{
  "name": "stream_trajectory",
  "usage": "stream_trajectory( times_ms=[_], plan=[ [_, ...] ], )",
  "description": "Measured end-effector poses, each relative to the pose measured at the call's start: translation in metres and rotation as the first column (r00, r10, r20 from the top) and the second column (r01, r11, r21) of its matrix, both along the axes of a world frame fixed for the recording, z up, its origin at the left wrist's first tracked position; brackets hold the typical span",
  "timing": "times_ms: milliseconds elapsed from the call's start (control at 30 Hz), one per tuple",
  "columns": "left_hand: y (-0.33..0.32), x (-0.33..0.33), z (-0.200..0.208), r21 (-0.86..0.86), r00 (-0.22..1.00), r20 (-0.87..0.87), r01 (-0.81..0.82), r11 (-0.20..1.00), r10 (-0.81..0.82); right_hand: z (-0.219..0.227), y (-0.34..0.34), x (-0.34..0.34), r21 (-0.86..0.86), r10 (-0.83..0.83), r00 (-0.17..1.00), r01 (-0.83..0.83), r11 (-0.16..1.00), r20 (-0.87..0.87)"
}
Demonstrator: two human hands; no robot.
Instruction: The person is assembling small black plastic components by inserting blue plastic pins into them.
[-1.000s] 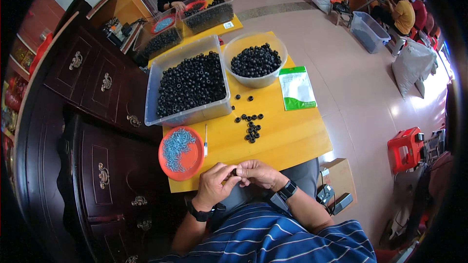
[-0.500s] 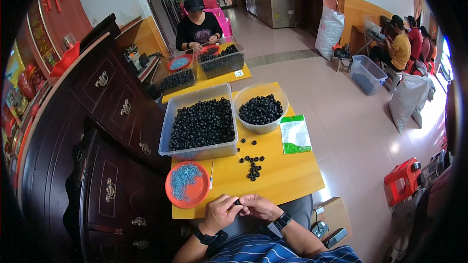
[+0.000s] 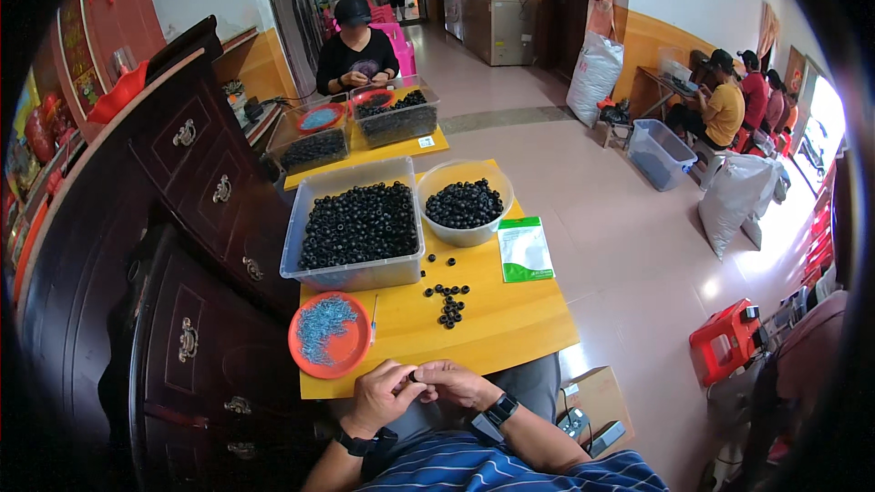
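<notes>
Head view, lower centre of frame: left hand (image 3: 381, 394) and right hand (image 3: 458, 383) pinched together on small black rubber-like ring (image 3: 412, 375) at yellow wooden table (image 3: 510, 328) edge, probably light, stiff, easily dropped, best gripped by rim with fingertips.

The view has tilted upward: the yellow table (image 3: 510, 328) now sits lower in the frame, and both hands, left hand (image 3: 383, 394) and right hand (image 3: 460, 383), near the bottom edge.
</notes>
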State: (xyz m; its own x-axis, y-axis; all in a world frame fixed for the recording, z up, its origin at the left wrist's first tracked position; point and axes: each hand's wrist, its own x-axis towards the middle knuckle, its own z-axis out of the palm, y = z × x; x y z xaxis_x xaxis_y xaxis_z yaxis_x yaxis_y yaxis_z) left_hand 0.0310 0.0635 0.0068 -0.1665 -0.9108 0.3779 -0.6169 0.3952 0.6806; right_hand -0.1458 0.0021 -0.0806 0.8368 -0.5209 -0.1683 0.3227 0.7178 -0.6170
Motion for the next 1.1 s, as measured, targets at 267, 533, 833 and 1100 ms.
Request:
stream_trajectory(
  times_ms=[267,533,833,1100],
  plan=[
    [0.004,0.005,0.000,0.047,0.999,0.048,-0.021,0.999,0.019,0.007,0.001,0.004,-0.082,0.050,0.999,-0.051,0.995,-0.020],
    [-0.007,0.001,0.009,0.092,0.995,0.086,0.033,0.995,-0.041,0.003,-0.005,-0.003,-0.091,0.062,0.997,-0.057,0.994,0.051],
    [-0.016,-0.002,-0.001,-0.010,0.992,0.122,0.028,1.000,-0.027,-0.007,-0.011,-0.006,-0.041,0.041,0.999,-0.041,0.998,0.005],
    [-0.013,-0.004,-0.001,0.034,1.000,0.011,-0.011,0.999,0.010,-0.009,-0.006,-0.003,0.049,-0.068,0.991,0.062,0.997,0.113]
  ],
)
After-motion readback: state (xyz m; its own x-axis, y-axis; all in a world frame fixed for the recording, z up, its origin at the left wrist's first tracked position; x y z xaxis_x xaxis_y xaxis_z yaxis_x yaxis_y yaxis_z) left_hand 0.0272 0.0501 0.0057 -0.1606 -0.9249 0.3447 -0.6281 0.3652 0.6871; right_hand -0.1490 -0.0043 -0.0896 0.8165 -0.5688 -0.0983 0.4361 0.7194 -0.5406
